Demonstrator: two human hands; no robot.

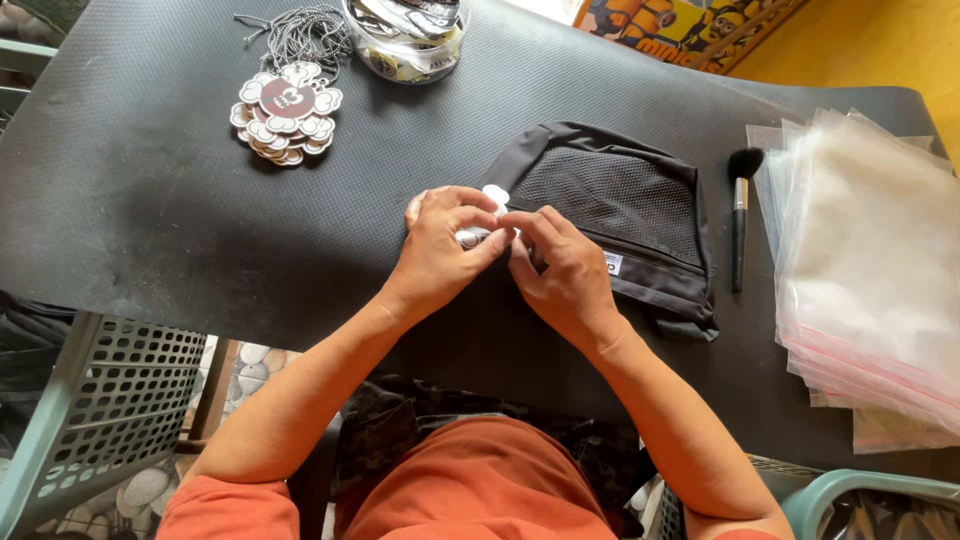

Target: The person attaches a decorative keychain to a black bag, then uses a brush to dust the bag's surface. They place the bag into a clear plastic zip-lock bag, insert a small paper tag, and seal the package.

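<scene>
My left hand [440, 250] and my right hand [565, 270] meet over the black mat [150, 200], fingertips pinched together on a small white flat charm [492, 197] that is mostly hidden under the fingers. Just behind the hands lies a black pouch [620, 210] with a mesh front, its lower left edge under my right hand.
A pile of white and dark red flower-shaped charms [285, 112] with beaded chains [300, 35] lies at the back left. A clear tub [410, 35] of pieces stands behind. A black makeup brush [740, 215] and a stack of clear zip bags [870, 270] lie on the right. A perforated grey chair [110, 400] stands lower left.
</scene>
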